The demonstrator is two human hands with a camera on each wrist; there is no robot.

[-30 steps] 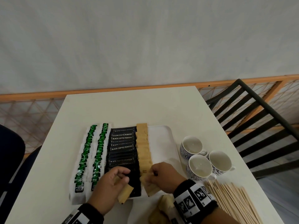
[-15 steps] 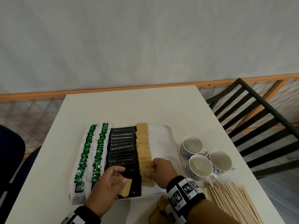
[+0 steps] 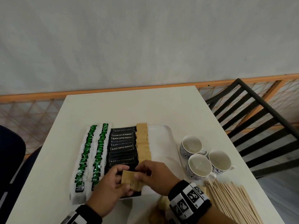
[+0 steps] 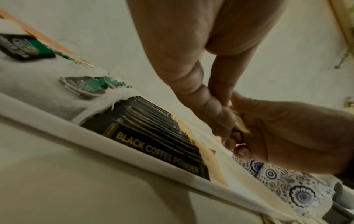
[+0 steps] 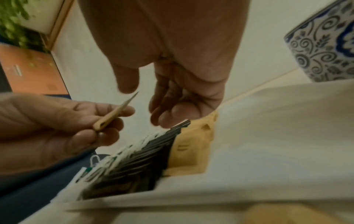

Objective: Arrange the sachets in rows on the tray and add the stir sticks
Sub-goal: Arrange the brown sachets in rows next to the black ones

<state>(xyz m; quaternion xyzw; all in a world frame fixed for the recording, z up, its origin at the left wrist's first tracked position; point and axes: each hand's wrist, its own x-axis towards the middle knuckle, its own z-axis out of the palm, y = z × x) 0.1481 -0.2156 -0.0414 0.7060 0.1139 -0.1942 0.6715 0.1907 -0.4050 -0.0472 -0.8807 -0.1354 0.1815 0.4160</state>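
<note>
A white tray [image 3: 161,139] holds two rows of green tea sachets [image 3: 85,152], a row of black coffee sachets [image 3: 122,147] and a row of brown sachets [image 3: 143,146]. Over the tray's near edge my left hand [image 3: 119,175] pinches a brown sachet [image 3: 129,180], seen edge-on in the right wrist view [image 5: 113,115]. My right hand [image 3: 142,173] is right beside it. Its thumb [image 5: 127,81] sits at the sachet's tip, while the fingers [image 5: 172,112] stay apart from it. The stir sticks [image 3: 229,201] lie in a pile on the table at the right.
Three blue-patterned cups [image 3: 199,165] stand between the tray and the sticks. More loose brown sachets [image 3: 160,207] lie at the table's front edge under my right wrist. A black chair [image 3: 258,118] is at the right, a dark seat at the left.
My right hand laid a brown sachet at the near end of the brown row, then came back left to the sachet in my left hand.
</note>
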